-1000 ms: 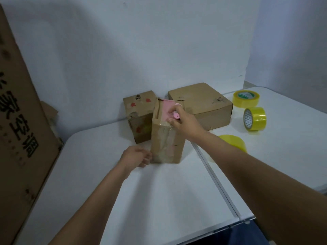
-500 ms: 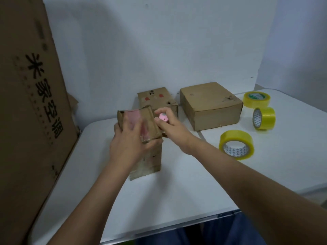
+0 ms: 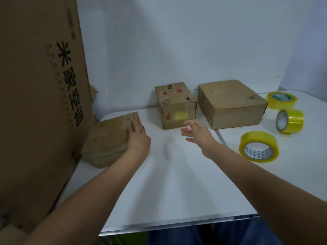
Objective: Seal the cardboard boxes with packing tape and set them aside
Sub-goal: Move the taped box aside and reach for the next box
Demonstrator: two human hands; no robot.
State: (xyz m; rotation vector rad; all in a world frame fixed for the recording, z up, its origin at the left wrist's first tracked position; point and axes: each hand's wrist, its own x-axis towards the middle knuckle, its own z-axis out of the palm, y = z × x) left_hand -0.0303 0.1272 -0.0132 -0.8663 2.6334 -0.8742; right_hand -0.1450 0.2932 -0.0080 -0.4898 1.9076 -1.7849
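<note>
Worn matt brown cardboard box [image 3: 108, 138], creased, scuffed. Small cardboard box [image 3: 177, 105], torn, glossy clear tape over front face. Flat cardboard box [image 3: 231, 103], matt, dented. Glossy translucent yellow plastic tape rolls [image 3: 259, 146]. Smooth matt white table [image 3: 177, 183]. Large matt corrugated cardboard sheet [image 3: 35, 103], printed black.

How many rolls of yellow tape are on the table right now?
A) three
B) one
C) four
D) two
A: three rolls show on the right side of the table, one lying flat nearest the person, one standing on edge, and one flat at the back.
</note>
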